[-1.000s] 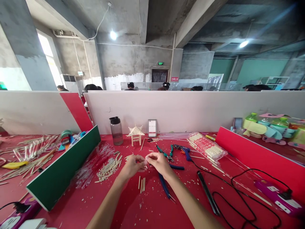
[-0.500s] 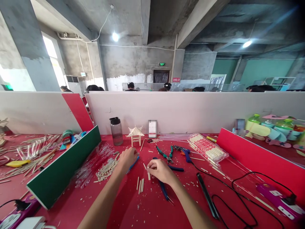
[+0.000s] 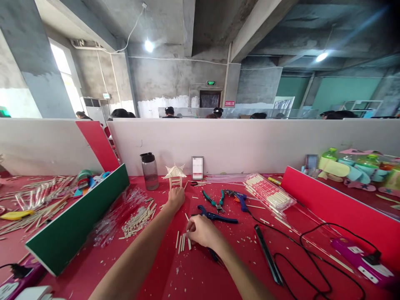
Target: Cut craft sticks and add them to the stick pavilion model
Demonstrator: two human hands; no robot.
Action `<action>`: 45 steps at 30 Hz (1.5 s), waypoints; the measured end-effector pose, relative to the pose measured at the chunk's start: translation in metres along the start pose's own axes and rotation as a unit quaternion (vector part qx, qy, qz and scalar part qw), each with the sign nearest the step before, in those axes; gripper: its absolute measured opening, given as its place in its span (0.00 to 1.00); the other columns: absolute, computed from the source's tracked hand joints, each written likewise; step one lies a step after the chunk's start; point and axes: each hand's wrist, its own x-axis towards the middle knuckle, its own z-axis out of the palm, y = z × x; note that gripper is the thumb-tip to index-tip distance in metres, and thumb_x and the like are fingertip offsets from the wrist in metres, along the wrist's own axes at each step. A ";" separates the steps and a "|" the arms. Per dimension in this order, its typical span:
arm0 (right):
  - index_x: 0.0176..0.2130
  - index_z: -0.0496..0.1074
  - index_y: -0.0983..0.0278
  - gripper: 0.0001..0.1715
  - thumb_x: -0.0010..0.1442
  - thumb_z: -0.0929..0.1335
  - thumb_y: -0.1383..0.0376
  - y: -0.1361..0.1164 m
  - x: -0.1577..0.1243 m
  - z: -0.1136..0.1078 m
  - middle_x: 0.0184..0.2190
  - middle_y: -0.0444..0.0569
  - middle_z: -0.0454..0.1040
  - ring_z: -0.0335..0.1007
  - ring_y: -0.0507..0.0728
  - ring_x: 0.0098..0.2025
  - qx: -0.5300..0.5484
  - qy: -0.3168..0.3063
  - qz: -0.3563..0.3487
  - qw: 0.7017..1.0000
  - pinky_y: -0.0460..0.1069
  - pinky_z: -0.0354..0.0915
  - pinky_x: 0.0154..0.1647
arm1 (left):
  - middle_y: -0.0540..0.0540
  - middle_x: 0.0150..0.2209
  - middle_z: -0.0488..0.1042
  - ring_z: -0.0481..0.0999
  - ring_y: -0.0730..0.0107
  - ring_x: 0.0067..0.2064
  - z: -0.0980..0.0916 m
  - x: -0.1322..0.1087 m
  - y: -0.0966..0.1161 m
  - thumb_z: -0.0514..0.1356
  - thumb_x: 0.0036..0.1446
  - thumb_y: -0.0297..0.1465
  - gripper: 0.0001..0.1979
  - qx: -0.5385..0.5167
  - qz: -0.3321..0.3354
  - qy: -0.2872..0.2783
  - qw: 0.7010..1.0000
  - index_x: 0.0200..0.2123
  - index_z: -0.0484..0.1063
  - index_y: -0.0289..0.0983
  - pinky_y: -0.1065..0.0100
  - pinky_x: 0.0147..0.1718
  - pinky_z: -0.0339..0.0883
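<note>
My left hand [image 3: 175,197] is stretched forward to the base of a small pavilion model made of sticks [image 3: 175,174], fingers curled around its legs. Nearer to me, my right hand [image 3: 201,231] rests on the red table [image 3: 175,275], fingers pinched on a short wooden stick [image 3: 188,241] beside a few cut sticks [image 3: 180,242] lying in a row. Blue-handled cutters [image 3: 215,216] lie just beyond the right hand.
A dark water bottle [image 3: 149,171] stands left of the model. Green pliers [image 3: 214,200], a glue gun [image 3: 238,197], a pack of sticks [image 3: 268,192] and black cables [image 3: 312,250] lie to the right. A green board [image 3: 78,221] and loose sticks [image 3: 137,221] are on the left.
My left hand has moved away from the right and reached forward to the stick pavilion. My right hand has come down and toward me, to the row of cut sticks.
</note>
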 end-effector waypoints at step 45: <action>0.49 0.68 0.61 0.23 0.55 0.73 0.62 -0.008 -0.025 0.000 0.49 0.52 0.70 0.67 0.62 0.54 -0.043 -0.089 -0.100 0.990 0.53 0.62 0.55 | 0.46 0.33 0.72 0.76 0.61 0.34 0.002 -0.130 -0.044 0.57 0.54 0.47 0.17 -0.547 0.065 -0.227 0.803 0.30 0.58 0.40 0.61 0.35 0.74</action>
